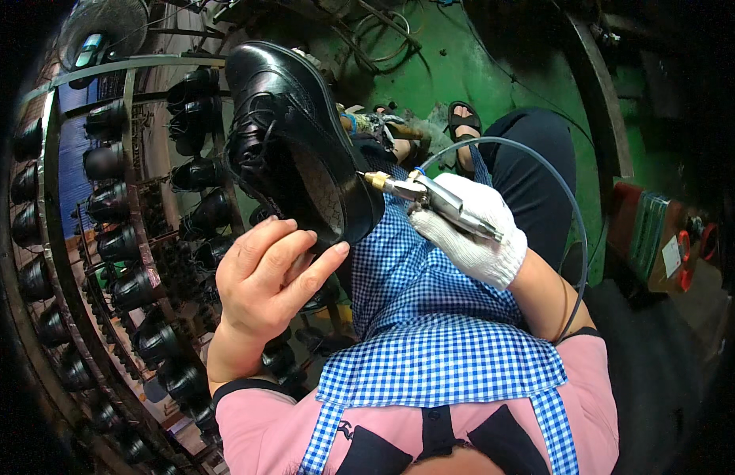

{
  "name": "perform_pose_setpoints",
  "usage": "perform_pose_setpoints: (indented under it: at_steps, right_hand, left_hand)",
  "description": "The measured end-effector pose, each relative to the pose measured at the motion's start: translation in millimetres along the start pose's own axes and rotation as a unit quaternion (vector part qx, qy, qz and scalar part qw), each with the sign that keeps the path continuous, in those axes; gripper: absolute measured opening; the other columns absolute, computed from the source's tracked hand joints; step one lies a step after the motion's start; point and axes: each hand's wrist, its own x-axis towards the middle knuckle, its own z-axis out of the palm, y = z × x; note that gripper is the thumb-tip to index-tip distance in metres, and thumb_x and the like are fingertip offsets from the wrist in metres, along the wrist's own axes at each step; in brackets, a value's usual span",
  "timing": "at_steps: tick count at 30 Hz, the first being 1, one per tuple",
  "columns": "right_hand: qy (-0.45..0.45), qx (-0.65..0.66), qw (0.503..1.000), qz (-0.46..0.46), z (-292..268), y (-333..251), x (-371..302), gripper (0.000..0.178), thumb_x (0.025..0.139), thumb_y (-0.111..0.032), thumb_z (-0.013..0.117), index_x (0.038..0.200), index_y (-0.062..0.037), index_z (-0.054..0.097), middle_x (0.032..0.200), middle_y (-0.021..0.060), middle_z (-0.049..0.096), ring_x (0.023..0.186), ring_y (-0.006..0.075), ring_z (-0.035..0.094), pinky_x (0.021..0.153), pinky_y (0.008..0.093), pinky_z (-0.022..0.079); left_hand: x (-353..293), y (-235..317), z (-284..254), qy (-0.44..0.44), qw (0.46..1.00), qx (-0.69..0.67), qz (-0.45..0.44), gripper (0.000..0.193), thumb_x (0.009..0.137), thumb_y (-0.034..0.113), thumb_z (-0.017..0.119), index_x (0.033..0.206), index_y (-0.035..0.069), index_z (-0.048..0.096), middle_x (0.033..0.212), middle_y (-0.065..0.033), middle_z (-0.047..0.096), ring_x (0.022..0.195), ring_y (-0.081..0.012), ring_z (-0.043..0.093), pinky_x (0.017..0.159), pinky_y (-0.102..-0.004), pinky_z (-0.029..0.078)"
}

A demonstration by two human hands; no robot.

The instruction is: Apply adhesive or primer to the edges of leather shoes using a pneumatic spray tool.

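A shiny black lace-up shoe (292,150) hangs before me, toe pointing away, its opening and patterned insole (320,190) turned up to view. My bare left hand (272,269) grips it at the heel collar, the fingertips over the rim. In a white knitted glove, my right hand (478,226) is closed around a small silver spray gun (450,204) with a brass nozzle (377,180). That nozzle points left, its tip at or very near the shoe's side by the heel; contact cannot be told. A thin clear air hose (553,178) arcs from the gun past my right forearm.
Tall metal racks (134,190) on the left carry many black shoes. A blue-checked apron (438,356) covers my lap. Beyond lies a green floor (533,87) with cables. To the right are a box-like case (640,233) and red-handled scissors (685,257).
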Motion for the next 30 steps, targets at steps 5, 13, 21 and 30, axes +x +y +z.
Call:
perform_pose_setpoints:
  at_steps: [5,13,21,30]
  right_hand:
    - [0.022,0.001,0.999,-0.028,-3.6,1.5,-14.3,0.022,0.089,-0.027,0.069,0.086,-0.0059,0.063,0.073,0.011,0.055,0.062,0.0289,0.058,0.058,0.0369,0.047]
    - [0.049,0.033,0.998,-0.029,-6.4,-4.5,-33.7,0.02,0.087,-0.025,0.071,0.085,-0.0068,0.064,0.073,0.0099,0.058,0.062,0.0263,0.06,0.057,0.0346,0.048]
    - [0.093,0.02,0.995,-0.032,-11.0,-3.1,-36.1,0.016,0.084,-0.018,0.073,0.088,-0.0039,0.065,0.076,0.0099,0.059,0.064,0.0261,0.06,0.058,0.0342,0.048]
    - [0.179,0.004,0.984,0.006,-19.7,-0.2,-11.1,0.017,0.085,-0.02,0.074,0.089,-0.005,0.068,0.077,0.0107,0.061,0.065,0.0281,0.062,0.057,0.0347,0.049]
  left_hand:
    - [12.4,-1.4,-2.5,-0.011,1.0,0.028,0.0,0.032,0.077,0.012,0.07,0.106,0.023,0.075,0.11,-0.0004,0.064,0.111,-0.0245,0.059,0.097,-0.0437,0.052]
    - [46.2,-7.2,-2.2,-0.088,0.995,-0.017,0.047,0.007,0.086,0.014,0.068,0.08,0.012,0.064,0.127,-0.0004,0.066,0.129,-0.0244,0.054,0.113,-0.0487,0.036]
    - [69.7,-23.5,11.8,-0.056,0.991,-0.098,0.07,0.029,0.071,0.005,0.068,0.098,0.014,0.06,0.114,-0.0079,0.067,0.121,-0.033,0.06,0.109,-0.0551,0.039]
    - [102.2,-34.1,30.5,0.042,0.995,-0.074,0.044,0.045,0.069,0.004,0.073,0.109,0.009,0.054,0.111,-0.0135,0.065,0.113,-0.0384,0.063,0.094,-0.0512,0.052]
